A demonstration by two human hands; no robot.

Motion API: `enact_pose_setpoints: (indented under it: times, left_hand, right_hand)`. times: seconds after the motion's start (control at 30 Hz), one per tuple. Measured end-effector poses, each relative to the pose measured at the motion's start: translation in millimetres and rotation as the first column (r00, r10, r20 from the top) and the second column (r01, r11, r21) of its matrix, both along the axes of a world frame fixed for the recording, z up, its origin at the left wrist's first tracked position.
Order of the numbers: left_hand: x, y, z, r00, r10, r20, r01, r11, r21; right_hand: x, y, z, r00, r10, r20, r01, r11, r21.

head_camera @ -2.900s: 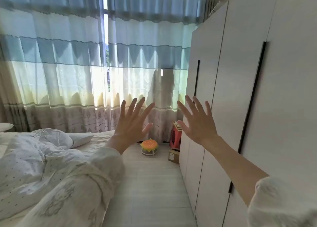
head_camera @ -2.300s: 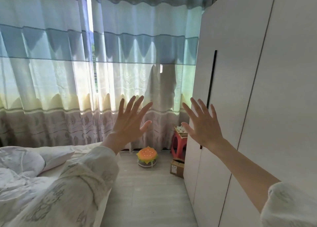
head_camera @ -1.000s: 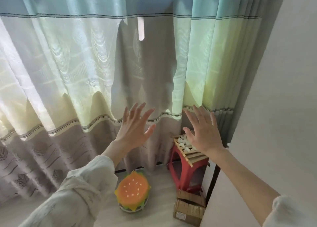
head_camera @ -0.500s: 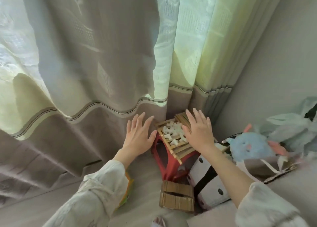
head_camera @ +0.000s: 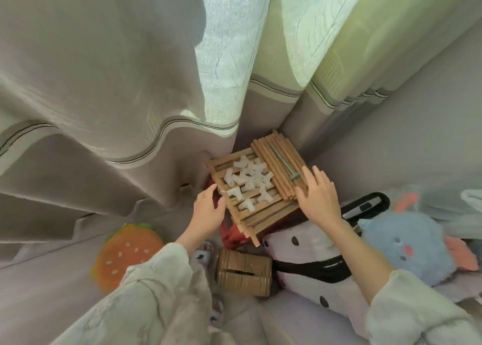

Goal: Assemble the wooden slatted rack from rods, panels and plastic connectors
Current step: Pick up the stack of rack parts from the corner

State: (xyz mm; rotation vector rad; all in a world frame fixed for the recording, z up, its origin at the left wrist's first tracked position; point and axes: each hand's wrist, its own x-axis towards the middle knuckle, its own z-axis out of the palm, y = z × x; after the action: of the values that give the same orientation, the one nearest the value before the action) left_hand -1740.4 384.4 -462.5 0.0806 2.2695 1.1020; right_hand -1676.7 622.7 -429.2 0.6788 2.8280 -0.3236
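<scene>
Both hands reach a stack of wooden rack parts on a red stool in the curtain corner.

The stack of light-brown slatted wooden panels [head_camera: 257, 209] lies flat and skewed on the red plastic stool [head_camera: 229, 233], its slats running from lower left to upper right. A heap of small white plastic connectors [head_camera: 247, 181] sits on top, and a bundle of round wooden rods [head_camera: 280, 164] lies along the far right edge, long axis from upper left to lower right, with a green tool [head_camera: 285, 167] on it. The left hand [head_camera: 208, 210] touches the stack's left edge, fingers loosely bent. The right hand [head_camera: 317, 196] rests spread on the rods' near ends. No writing can be read.
</scene>
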Motion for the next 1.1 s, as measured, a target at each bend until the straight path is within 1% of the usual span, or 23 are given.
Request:
enact_pose_setpoints:
  times: [0.07, 0.1, 0.17, 0.2, 0.23, 0.3, 0.33, 0.4, 0.43, 0.5, 0.57, 0.6, 0.67, 0.73, 0.8, 0.87, 0.97, 1.03, 1.1]
  left_hand:
    - [-18.9, 14.5, -25.3, 0.991, 0.049, 0.124, -0.051, 0.999, 0.012]
    - [-28.0, 21.2, -37.2, 0.985, 0.068, 0.159, -0.070, 0.998, 0.007]
    - [-47.4, 34.5, -60.1, 0.972, 0.099, 0.212, -0.108, 0.994, 0.028]
    - [-56.9, 40.7, -69.7, 0.960, 0.140, 0.244, -0.154, 0.987, 0.039]
    - [-66.1, 47.0, -81.0, 0.937, 0.186, 0.296, -0.203, 0.979, 0.029]
    - [-76.1, 49.4, -93.4, 0.880, 0.263, 0.395, -0.277, 0.961, -0.021]
    - [-80.1, 50.9, -102.8, 0.864, 0.277, 0.421, -0.283, 0.958, -0.050]
    - [-88.2, 55.0, -124.7, 0.853, 0.300, 0.427, -0.282, 0.953, -0.106]
    - [-91.3, 58.1, -134.2, 0.846, 0.326, 0.421, -0.307, 0.945, -0.114]
    - [-95.2, 65.4, -154.8, 0.826, 0.381, 0.416, -0.395, 0.917, -0.055]
    - [-96.3, 74.5, -170.6, 0.748, 0.468, 0.470, -0.533, 0.846, 0.006]
    - [-94.8, 77.2, -177.5, 0.712, 0.495, 0.499, -0.575, 0.818, 0.010]
    - [-88.6, 81.1, -193.7, 0.652, 0.549, 0.523, -0.635, 0.772, -0.019]
    - [-83.9, 83.4, -200.4, 0.586, 0.593, 0.552, -0.687, 0.725, -0.051]
    - [-81.7, 85.4, -206.1, 0.510, 0.568, 0.646, -0.735, 0.678, -0.015]
    - [-82.3, 86.5, -205.2, 0.474, 0.527, 0.706, -0.778, 0.625, 0.056]
    - [-81.4, 85.5, -207.3, 0.447, 0.508, 0.736, -0.807, 0.584, 0.087]
    - [-80.5, 86.6, -203.7, 0.450, 0.503, 0.738, -0.807, 0.583, 0.095]
    - [-81.7, 86.1, -203.1, 0.437, 0.498, 0.749, -0.816, 0.571, 0.096]
  right_hand:
    - [-18.0, 22.8, -21.1, 0.998, -0.031, 0.056, 0.031, 0.999, -0.009]
    - [-26.8, 33.4, -31.5, 0.996, -0.039, 0.078, 0.041, 0.999, -0.022]
    - [-43.8, 51.1, -52.8, 0.993, -0.083, 0.086, 0.093, 0.989, -0.113]
    - [-53.3, 58.9, -61.9, 0.986, -0.143, 0.081, 0.156, 0.970, -0.185]
    - [-64.2, 67.5, -72.9, 0.967, -0.233, 0.097, 0.251, 0.930, -0.267]
    - [-80.5, 80.5, -85.6, 0.893, -0.418, 0.166, 0.449, 0.802, -0.394]
    - [-89.2, 91.2, -97.4, 0.852, -0.481, 0.208, 0.522, 0.745, -0.416]
    - [-105.3, 113.2, -127.3, 0.799, -0.543, 0.257, 0.599, 0.690, -0.407]
    - [-110.8, 122.1, -142.4, 0.790, -0.549, 0.273, 0.613, 0.687, -0.390]
    - [-119.0, 138.6, -171.9, 0.787, -0.540, 0.297, 0.616, 0.702, -0.357]
    - [-123.7, 152.6, -193.8, 0.780, -0.554, 0.291, 0.625, 0.706, -0.332]
    - [-125.4, 158.5, -201.7, 0.774, -0.567, 0.282, 0.633, 0.704, -0.323]
    - [-129.7, 168.4, -215.1, 0.773, -0.574, 0.271, 0.635, 0.705, -0.317]
    - [-133.4, 175.7, -226.4, 0.764, -0.572, 0.298, 0.645, 0.688, -0.331]
    - [-135.8, 178.7, -235.7, 0.757, -0.549, 0.355, 0.651, 0.682, -0.334]
    - [-139.5, 182.2, -245.5, 0.761, -0.527, 0.379, 0.644, 0.687, -0.336]
    - [-142.7, 185.8, -253.4, 0.766, -0.551, 0.331, 0.641, 0.690, -0.335]
    - [-142.7, 186.9, -254.4, 0.787, -0.548, 0.283, 0.617, 0.707, -0.346]
    - [-143.0, 187.4, -252.7, 0.795, -0.536, 0.285, 0.607, 0.706, -0.364]
